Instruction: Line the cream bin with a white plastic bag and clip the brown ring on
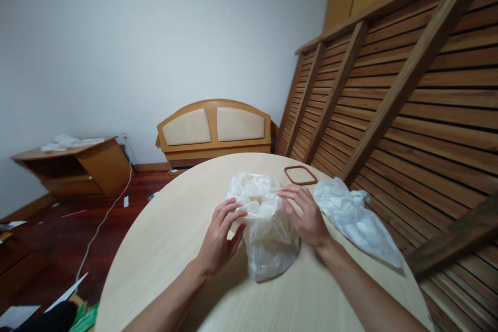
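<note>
Two hands, left hand (218,238) and right hand (307,215), meet at frame centre. Two plastic bags: a middle bag (264,233) and a right-side bag (356,218). One brown ring (300,175) lies above them. One bench (163,238).

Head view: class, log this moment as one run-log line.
left hand: on plastic bag | right hand: on bag top | second bag, brown ring beside | round table
</note>
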`<state>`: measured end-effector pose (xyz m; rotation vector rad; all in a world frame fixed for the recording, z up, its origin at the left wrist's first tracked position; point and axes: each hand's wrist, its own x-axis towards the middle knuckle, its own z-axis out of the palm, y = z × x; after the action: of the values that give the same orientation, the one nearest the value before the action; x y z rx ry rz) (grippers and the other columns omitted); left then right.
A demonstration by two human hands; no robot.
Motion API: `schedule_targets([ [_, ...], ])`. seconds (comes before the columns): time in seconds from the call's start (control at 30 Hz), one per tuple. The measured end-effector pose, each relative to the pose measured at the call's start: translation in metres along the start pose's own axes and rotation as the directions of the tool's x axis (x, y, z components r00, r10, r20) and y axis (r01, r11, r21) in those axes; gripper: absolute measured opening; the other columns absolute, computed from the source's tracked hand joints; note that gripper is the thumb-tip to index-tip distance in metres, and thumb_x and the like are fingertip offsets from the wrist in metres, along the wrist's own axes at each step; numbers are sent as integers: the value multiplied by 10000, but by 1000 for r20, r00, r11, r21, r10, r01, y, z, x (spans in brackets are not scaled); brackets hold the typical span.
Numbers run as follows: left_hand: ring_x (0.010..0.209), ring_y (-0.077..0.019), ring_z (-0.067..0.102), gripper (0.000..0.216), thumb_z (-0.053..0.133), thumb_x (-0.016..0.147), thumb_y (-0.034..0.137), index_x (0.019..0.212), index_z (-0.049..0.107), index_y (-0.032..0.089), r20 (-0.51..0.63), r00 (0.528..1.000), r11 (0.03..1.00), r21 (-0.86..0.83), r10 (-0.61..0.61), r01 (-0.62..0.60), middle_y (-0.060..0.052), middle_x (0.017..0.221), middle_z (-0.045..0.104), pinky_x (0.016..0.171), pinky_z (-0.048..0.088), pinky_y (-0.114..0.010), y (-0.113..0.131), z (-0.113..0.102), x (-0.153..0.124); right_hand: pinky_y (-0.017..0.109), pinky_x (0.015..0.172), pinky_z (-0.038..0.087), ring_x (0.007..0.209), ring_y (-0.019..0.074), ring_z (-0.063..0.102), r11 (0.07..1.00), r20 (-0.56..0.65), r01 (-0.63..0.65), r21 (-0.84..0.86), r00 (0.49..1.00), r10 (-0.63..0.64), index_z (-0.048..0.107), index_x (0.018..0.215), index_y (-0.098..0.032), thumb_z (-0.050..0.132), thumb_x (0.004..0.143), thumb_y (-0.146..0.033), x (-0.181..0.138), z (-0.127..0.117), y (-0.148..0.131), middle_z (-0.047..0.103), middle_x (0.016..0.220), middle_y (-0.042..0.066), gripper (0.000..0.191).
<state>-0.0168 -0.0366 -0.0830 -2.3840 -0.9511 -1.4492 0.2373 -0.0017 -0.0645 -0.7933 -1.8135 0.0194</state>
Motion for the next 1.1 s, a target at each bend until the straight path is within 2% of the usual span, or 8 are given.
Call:
schedule_targets([
  [0.2,1195,-233,566,281,585,912,65,1165,582,186,-17,996,994,-63,93,-94,-98,1098,651,990,544,-405,8,-2,-1,420,1031,466,1153,248,619,939,-74,-278,202,952,298,682,1161,-226,497,998,-414,-1,-1,8,691,1203,91,310],
  [0.33,1179,-223,563,244,567,917,62,1137,591,165,-10,983,977,-108,184,-184,-98,1063,652,990,541,-383,14,-3,-1,409,1041,463,1175,270,626,843,32,-409,350,904,426,674,1195,-223,484,976,-548,-1,-4,7,698,1237,93,435],
  [0.43,1193,-230,556,251,572,911,63,1138,591,168,-21,979,973,-113,200,-202,-104,1082,647,990,543,-392,16,-1,0,389,1008,483,1123,268,652,767,116,-477,430,871,477,684,1167,-221,462,969,-600,0,-5,7,720,1194,90,483],
  [0.53,1216,-241,547,273,588,893,55,1134,591,183,-37,984,979,-107,173,-176,-104,1102,640,994,541,-415,16,0,0,358,935,511,1022,256,678,726,157,-512,458,851,501,698,1117,-207,421,963,-657,0,-4,8,743,1117,89,550],
  [0.73,1311,-290,482,310,609,861,59,1132,580,208,-20,998,990,-129,62,-64,-124,1211,599,1025,509,-498,15,-2,-3,313,808,514,862,240,671,713,183,-541,445,835,520,718,971,-179,431,931,-706,0,-4,10,754,944,75,602],
  [0.9,1332,-295,467,324,599,891,96,1183,570,233,-4,1000,989,-146,-26,25,-118,1241,585,1041,492,-532,12,0,-5,287,737,485,799,219,643,764,179,-526,373,849,497,707,939,-175,388,968,-662,1,-9,8,728,874,54,583],
  [1.03,1373,-298,444,334,540,940,137,1247,583,261,2,984,976,-123,-180,179,-122,1360,525,1068,472,-546,10,-1,-4,282,723,478,803,217,637,801,225,-501,329,865,448,700,903,-179,437,967,-612,0,-8,11,707,852,44,511],
  [1.1,1374,-291,449,360,487,955,137,1280,580,261,-17,977,971,-118,-212,209,-126,1409,495,1066,477,-535,10,-5,-3,282,726,479,815,220,636,815,233,-492,307,869,437,690,882,-183,462,960,-589,0,-7,11,696,839,38,472],
])
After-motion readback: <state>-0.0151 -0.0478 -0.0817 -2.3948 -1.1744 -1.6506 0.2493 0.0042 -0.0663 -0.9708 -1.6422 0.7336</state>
